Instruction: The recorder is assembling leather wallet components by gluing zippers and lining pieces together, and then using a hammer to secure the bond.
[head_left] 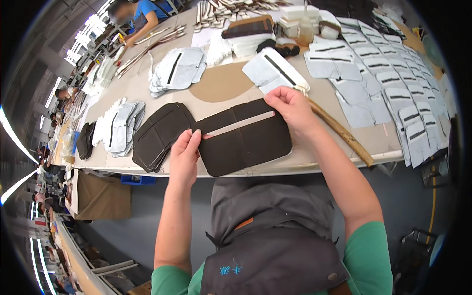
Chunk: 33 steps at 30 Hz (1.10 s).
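Between my two hands I hold up a dark brown leather panel point(246, 142) with rounded corners and a long pale slot across its upper part. My left hand point(185, 156) pinches its left edge near one end of the slot. My right hand point(291, 109) grips the upper right corner, thumb on the front face. Just left of the panel lies a stack of similar dark panels point(160, 132) on the table. Behind my right hand rests a pale grey panel point(275, 70) with a black strip, beside a brush-like tool with a wooden handle point(341, 130).
Pale panel stacks lie at the back point(178, 71) and left point(124, 128). Many overlapping pale panels point(393, 73) cover the right side. A tan oval board point(221, 83) lies mid-table, with a bottle point(305, 30) behind. Another person point(142, 17) works at far left.
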Motion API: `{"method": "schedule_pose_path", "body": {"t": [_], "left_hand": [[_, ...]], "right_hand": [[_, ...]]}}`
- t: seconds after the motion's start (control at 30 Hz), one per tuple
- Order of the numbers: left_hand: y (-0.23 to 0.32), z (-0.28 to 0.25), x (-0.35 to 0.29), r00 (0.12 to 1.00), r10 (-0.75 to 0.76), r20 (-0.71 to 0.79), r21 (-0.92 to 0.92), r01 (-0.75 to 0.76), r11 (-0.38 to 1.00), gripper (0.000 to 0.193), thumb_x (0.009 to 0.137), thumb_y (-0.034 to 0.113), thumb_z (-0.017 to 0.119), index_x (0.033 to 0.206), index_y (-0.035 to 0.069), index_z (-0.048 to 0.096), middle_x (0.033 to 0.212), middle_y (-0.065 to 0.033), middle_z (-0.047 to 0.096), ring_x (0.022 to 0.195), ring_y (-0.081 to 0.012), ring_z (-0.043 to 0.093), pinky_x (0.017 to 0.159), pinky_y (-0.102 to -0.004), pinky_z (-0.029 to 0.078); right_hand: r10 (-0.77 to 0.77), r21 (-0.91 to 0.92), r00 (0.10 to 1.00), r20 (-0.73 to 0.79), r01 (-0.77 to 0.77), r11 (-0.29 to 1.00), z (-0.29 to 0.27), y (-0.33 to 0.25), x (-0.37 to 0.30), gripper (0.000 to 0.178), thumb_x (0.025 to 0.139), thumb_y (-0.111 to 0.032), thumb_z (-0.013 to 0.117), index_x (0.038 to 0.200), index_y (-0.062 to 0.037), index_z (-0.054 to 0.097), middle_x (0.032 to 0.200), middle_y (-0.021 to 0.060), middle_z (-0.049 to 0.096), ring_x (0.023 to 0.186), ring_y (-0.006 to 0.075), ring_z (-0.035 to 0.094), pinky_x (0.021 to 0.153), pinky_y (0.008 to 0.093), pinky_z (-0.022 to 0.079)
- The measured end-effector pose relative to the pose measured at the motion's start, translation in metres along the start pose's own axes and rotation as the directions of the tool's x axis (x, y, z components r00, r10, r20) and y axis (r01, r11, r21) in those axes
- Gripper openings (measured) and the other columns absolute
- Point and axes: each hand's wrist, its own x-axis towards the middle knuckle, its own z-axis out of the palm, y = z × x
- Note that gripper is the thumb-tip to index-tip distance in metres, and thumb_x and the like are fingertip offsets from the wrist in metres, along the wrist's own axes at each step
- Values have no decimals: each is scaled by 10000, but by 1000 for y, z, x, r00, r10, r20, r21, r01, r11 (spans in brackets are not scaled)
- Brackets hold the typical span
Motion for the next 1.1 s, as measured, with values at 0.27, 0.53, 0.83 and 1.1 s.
{"method": "schedule_pose_path", "body": {"t": [0.27,0.53,0.83,1.1], "left_hand": [[-36,7,25,996,-38,-78,-102,30,994,255,1140,251,525,1062,34,635,1032,-103,784,879,-105,698,799,-262,574],[-54,-2,23,995,63,-81,-75,-69,995,245,1145,247,515,1141,38,644,1042,-98,775,912,-109,693,845,-261,558],[-56,4,19,986,111,-122,50,-106,993,258,1154,245,495,1169,43,655,1013,-61,767,914,-67,663,843,-241,533],[-45,11,16,991,70,-115,2,-70,998,296,1167,235,433,1282,18,599,1056,-123,778,960,-123,713,877,-274,572]], "right_hand": [[87,27,996,4,-88,996,-6,18,2,202,1087,-142,606,1212,-7,690,1064,25,738,911,80,663,821,254,549],[147,80,989,3,-147,986,-10,16,4,225,1109,-151,561,1237,-34,704,1009,24,729,771,87,677,679,239,544],[194,-239,976,95,-167,957,-30,17,9,291,1038,-134,675,1314,-41,677,1074,19,737,914,70,663,791,235,537],[184,-284,971,149,-136,949,-18,8,3,467,875,14,790,1320,-48,666,916,-72,654,748,22,481,682,208,415]]}}
